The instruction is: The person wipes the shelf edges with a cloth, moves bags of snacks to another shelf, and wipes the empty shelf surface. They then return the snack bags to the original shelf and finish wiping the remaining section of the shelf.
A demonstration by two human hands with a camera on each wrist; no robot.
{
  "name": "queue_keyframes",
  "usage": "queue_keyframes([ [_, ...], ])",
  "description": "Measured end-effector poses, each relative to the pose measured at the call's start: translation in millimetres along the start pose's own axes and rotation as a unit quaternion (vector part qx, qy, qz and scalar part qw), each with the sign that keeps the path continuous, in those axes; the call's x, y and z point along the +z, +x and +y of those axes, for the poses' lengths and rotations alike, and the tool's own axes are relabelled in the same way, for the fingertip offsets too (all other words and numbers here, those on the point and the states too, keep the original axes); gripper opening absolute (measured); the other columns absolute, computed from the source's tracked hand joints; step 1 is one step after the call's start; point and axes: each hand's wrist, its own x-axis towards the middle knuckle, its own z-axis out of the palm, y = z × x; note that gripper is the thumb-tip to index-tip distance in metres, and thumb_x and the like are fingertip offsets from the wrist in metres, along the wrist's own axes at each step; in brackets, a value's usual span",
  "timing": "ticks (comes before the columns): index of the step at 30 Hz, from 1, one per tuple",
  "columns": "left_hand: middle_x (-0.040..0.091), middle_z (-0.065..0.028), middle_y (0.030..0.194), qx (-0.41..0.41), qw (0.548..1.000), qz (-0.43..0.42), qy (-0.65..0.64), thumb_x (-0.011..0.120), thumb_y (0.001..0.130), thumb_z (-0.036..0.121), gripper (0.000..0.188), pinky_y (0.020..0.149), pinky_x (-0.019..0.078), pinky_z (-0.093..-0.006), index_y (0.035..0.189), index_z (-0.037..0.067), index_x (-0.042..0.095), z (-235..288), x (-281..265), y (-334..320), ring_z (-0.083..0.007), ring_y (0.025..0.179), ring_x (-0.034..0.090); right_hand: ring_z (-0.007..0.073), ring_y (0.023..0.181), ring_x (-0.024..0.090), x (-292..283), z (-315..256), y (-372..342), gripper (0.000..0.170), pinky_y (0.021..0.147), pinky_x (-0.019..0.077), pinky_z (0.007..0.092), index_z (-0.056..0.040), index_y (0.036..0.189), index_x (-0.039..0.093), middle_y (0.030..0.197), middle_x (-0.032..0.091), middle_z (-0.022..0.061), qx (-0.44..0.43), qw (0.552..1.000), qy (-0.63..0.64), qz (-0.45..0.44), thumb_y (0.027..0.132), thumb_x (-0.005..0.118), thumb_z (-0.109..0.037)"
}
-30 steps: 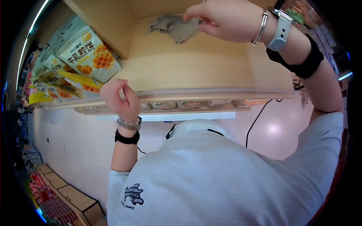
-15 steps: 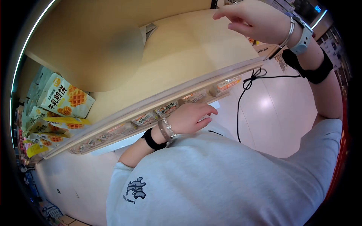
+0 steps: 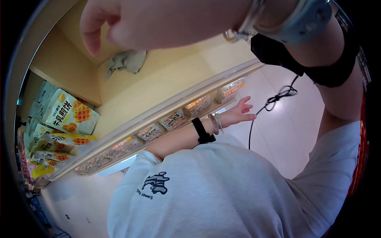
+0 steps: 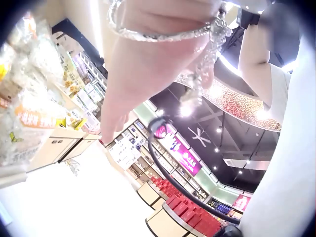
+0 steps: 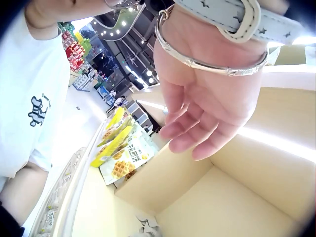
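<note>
The grey cloth (image 3: 130, 61) lies crumpled on the wooden shelf (image 3: 174, 67), my right hand (image 3: 166, 22) is up above it, loose and empty, my left hand (image 3: 237, 113) is empty and spread, and waffle bags (image 3: 72, 113) stand face-out, probably so people see them.

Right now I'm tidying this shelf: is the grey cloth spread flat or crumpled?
Crumpled: in the head view, the grey cloth lies in folds on the shelf.

So from where I'm standing: right arm (image 3: 343, 101) raised up high, right hand (image 5: 210, 101) dangling loose with softly bent fingers (image 5: 213, 144). Left arm (image 3: 170, 144) cuts straight across the front, left hand (image 3: 238, 112) kinda splayed.
</note>
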Motion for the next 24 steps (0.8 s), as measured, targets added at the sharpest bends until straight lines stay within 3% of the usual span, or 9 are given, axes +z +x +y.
queue_keyframes([
  [2, 0.05, -0.0151, 0.115, 0.019, 0.997, -0.007, -0.068, 0.062, 0.082, 0.026, 0.075, 0.093, 0.0399, -0.035, 0.136, 0.001, 0.016, -9, 2, 0, -0.019, 0.105, 0.05, 0.0302, 0.077, 0.059, -3, -2, 7, 0.029, 0.07, 0.047, 0.0386, -0.0087, 0.108, 0.055, 0.081, 0.061, 0.015, -0.005, 1.0, 0.009, -0.004, 0.08, 0.049, -0.012],
  [5, 0.055, -0.0043, 0.085, -0.057, 0.97, -0.029, -0.233, 0.057, 0.086, 0.018, 0.048, 0.083, 0.0459, -0.0324, 0.125, 0.002, 0.035, 1, -7, -14, -0.0093, 0.074, 0.055, 0.0293, 0.078, 0.059, -8, 8, 14, 0.029, 0.071, 0.0466, 0.0382, -0.0092, 0.108, 0.056, 0.082, 0.061, 0.0146, 0.006, 1.0, 0.008, -0.002, 0.08, 0.05, -0.012],
  [9, 0.051, 0.0, 0.068, -0.002, 0.989, -0.09, -0.119, 0.053, 0.086, 0.012, 0.018, 0.072, 0.0479, -0.0272, 0.101, 0.003, 0.051, 37, -11, -72, -0.0067, 0.053, 0.05, 0.0282, 0.079, 0.059, -10, 45, 16, 0.029, 0.073, 0.0462, 0.0376, -0.0098, 0.108, 0.056, 0.082, 0.06, 0.0142, 0.067, 0.997, -0.03, 0.019, 0.08, 0.05, -0.011],
  [11, 0.053, 0.0003, 0.071, 0.002, 0.989, -0.141, -0.033, 0.055, 0.086, 0.013, 0.015, 0.071, 0.0462, -0.0251, 0.096, 0.003, 0.053, 60, -14, -114, -0.0065, 0.061, 0.053, 0.0278, 0.075, 0.059, -2, 70, 20, 0.029, 0.071, 0.0462, 0.038, -0.0099, 0.108, 0.056, 0.078, 0.06, 0.0139, 0.053, 0.989, -0.128, 0.048, 0.08, 0.05, -0.012],
  [12, 0.057, -0.0004, 0.075, 0.042, 0.986, -0.139, 0.08, 0.056, 0.085, 0.013, 0.012, 0.071, 0.0452, -0.0259, 0.09, 0.002, 0.056, 59, -17, -132, -0.0084, 0.072, 0.056, 0.0277, 0.071, 0.059, 2, 88, 21, 0.028, 0.068, 0.0463, 0.0385, -0.0098, 0.108, 0.056, 0.073, 0.06, 0.0138, 0.029, 0.978, -0.195, 0.072, 0.08, 0.05, -0.013],
  [14, 0.061, -0.003, 0.08, 0.106, 0.985, -0.063, 0.124, 0.059, 0.083, 0.012, 0.011, 0.072, 0.0454, -0.0278, 0.087, 0.002, 0.058, 65, -19, -169, -0.013, 0.081, 0.058, 0.0277, 0.069, 0.058, 3, 103, 35, 0.029, 0.065, 0.0455, 0.0389, -0.0079, 0.109, 0.056, 0.075, 0.061, 0.0134, 0.088, 0.976, -0.197, 0.037, 0.08, 0.051, -0.013],
  [17, 0.063, -0.0065, 0.085, 0.174, 0.959, 0.073, 0.213, 0.063, 0.08, 0.011, 0.01, 0.072, 0.0461, -0.0293, 0.083, 0.002, 0.06, 50, -26, -214, -0.0187, 0.081, 0.059, 0.0265, 0.071, 0.058, 13, 111, 70, 0.031, 0.064, 0.0451, 0.0368, -0.0076, 0.111, 0.055, 0.077, 0.06, 0.0128, 0.133, 0.976, -0.17, -0.013, 0.08, 0.052, -0.014],
  [20, 0.063, -0.008, 0.088, 0.158, 0.952, 0.155, 0.212, 0.067, 0.076, 0.009, 0.008, 0.073, 0.0468, -0.0306, 0.079, 0.003, 0.062, 38, -23, -258, -0.022, 0.083, 0.059, 0.0231, 0.068, 0.055, 34, 135, 117, 0.034, 0.064, 0.0448, 0.0339, -0.0076, 0.114, 0.054, 0.074, 0.058, 0.0112, 0.084, 0.992, -0.086, 0.028, 0.081, 0.054, -0.016],
  [24, 0.063, -0.0086, 0.097, 0.154, 0.901, 0.282, 0.292, 0.069, 0.071, 0.006, 0.009, 0.075, 0.0475, -0.0323, 0.079, 0.004, 0.065, 17, -13, -306, -0.0224, 0.087, 0.06, 0.0186, 0.066, 0.051, 57, 152, 189, 0.037, 0.064, 0.0438, 0.0307, -0.0071, 0.117, 0.052, 0.076, 0.055, 0.0088, 0.017, 0.995, -0.002, 0.096, 0.081, 0.055, -0.016],
])
